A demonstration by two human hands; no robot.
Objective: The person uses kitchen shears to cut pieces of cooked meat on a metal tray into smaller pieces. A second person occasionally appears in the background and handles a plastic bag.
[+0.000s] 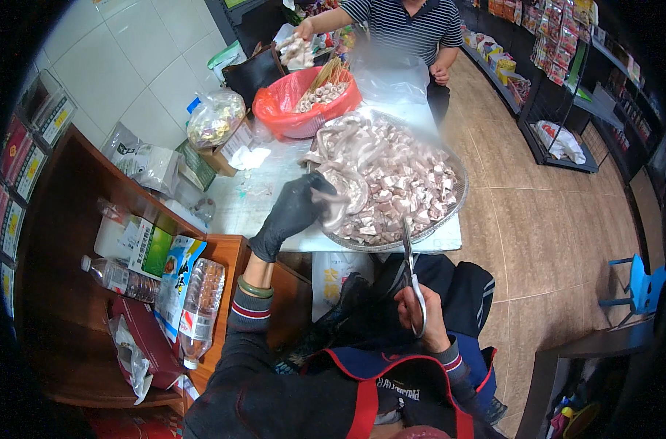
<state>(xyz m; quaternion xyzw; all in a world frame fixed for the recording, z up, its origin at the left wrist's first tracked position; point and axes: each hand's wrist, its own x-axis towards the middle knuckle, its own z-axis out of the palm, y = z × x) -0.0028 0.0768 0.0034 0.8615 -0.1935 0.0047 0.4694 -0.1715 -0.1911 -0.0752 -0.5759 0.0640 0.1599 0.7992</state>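
Observation:
My left hand (292, 211), in a black glove, grips a pale strip of what looks like pork intestine (333, 211) over the near left rim of a metal mesh tray (463, 189). Small cut chunks of meat (401, 192) fill the tray's near and right parts. Longer uncut strips (338, 134) are heaped at its far left. Bare, my right hand (434, 318) holds metal scissors (411, 269) by the handles. Their blades point away from me, across the tray's near rim; whether they are fully closed is hard to see.
Beyond the tray, a red plastic-lined basin (272, 112) holds skewered pieces and bamboo sticks (330, 71). Across the table (239, 192), another person (415, 33) holds a bunch of pale pieces (295, 52). A wooden shelf (231, 252) with bottles stands left; a blue chair (643, 285) is right.

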